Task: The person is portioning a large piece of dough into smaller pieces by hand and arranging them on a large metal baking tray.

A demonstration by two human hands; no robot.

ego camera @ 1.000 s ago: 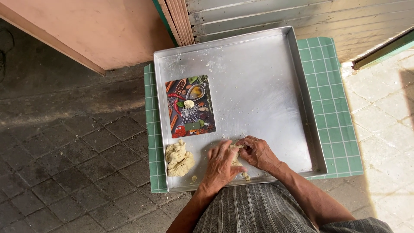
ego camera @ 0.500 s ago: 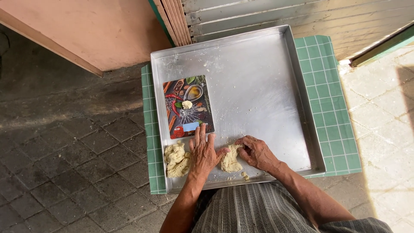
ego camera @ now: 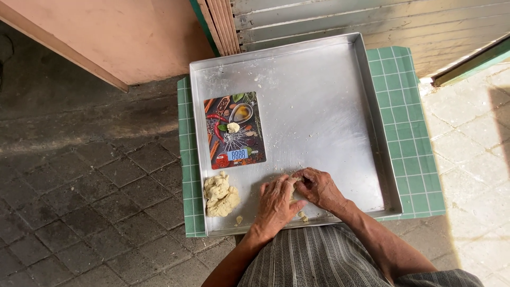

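Left hand (ego camera: 276, 204) back from the dough pile (ego camera: 220, 195), cupped with right hand (ego camera: 319, 188) around a dough piece (ego camera: 294, 186), metal tray (ego camera: 329, 106) beneath.

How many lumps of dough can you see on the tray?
3: a big lump at the tray's near left corner, a small piece on the scale, and one mostly hidden under both hands.

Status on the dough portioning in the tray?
Done: one small pale dough ball sits on the picture-printed kitchen scale. In hand: left hand and right hand press a dough piece. Left: the lumpy dough pile in the metal tray.
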